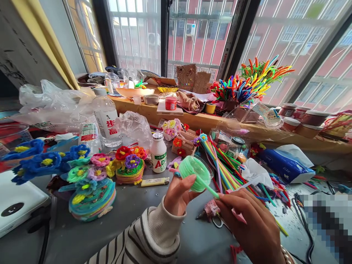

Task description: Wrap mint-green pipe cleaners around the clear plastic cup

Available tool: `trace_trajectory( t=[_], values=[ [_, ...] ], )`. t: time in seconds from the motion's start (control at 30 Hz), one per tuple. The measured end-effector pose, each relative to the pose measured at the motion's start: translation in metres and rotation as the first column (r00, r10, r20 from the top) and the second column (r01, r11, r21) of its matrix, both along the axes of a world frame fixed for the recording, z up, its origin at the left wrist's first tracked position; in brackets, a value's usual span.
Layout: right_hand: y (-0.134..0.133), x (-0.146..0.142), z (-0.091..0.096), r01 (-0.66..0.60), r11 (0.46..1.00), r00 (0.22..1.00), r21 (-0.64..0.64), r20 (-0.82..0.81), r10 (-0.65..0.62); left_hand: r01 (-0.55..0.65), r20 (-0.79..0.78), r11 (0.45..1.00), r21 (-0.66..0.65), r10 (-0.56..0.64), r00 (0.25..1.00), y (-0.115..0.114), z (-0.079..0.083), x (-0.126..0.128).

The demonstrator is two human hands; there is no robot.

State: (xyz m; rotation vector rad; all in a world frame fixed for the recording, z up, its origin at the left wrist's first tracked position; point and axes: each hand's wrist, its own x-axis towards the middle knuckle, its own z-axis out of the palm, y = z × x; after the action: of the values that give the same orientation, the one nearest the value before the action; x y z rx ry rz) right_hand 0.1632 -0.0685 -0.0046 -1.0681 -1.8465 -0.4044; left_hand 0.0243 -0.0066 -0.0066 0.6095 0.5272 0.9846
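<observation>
My left hand (177,194) holds a small clear plastic cup (208,169), tilted on its side. Mint-green pipe cleaner (190,169) is coiled around the cup's wall. My right hand (250,220) is closed on the stretched end of this pipe cleaner, right of the cup. Something pink (238,215) shows by my right fingers; whether they hold it I cannot tell. Below the cup lies a glue gun tip (202,215) with pink material around it, beside white-handled scissors (217,221) partly hidden by my right hand.
Pipe-cleaner flower pots (92,200) and a second flower piece (130,172) stand left. A white drink bottle (158,154) and a lighter (155,182) are near my left hand. Loose pipe cleaners (220,161), a tissue pack (283,165) and black cables (305,220) lie right.
</observation>
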Motion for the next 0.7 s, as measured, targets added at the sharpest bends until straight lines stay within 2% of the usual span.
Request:
trace_trajectory(
  t=[0.17, 0.3, 0.37, 0.43, 0.7],
  values=[
    [-0.001, 0.001, 0.009, -0.005, 0.981, 0.99, -0.195, -0.139, -0.023, 0.006, 0.071, 0.999, -0.031, -0.003, 0.997, 0.0, 0.003, 0.0],
    [-0.003, 0.002, 0.009, -0.152, 0.923, 0.943, -0.352, -0.331, 0.028, 0.022, 0.122, 0.996, -0.089, -0.011, 0.992, -0.001, 0.006, -0.001],
    [-0.003, 0.001, 0.008, -0.218, 0.904, 0.903, -0.369, -0.429, 0.043, 0.04, 0.142, 0.995, -0.093, -0.027, 0.99, 0.0, 0.007, -0.002],
    [-0.004, 0.0, 0.007, -0.227, 0.902, 0.885, -0.367, -0.465, 0.033, 0.055, 0.145, 0.995, -0.084, -0.042, 0.988, 0.001, 0.007, -0.003],
    [-0.003, 0.005, 0.014, -0.147, 0.951, 0.946, -0.272, -0.319, 0.055, 0.118, 0.141, 0.991, -0.059, -0.108, 0.984, 0.002, 0.006, -0.005]
  ],
)
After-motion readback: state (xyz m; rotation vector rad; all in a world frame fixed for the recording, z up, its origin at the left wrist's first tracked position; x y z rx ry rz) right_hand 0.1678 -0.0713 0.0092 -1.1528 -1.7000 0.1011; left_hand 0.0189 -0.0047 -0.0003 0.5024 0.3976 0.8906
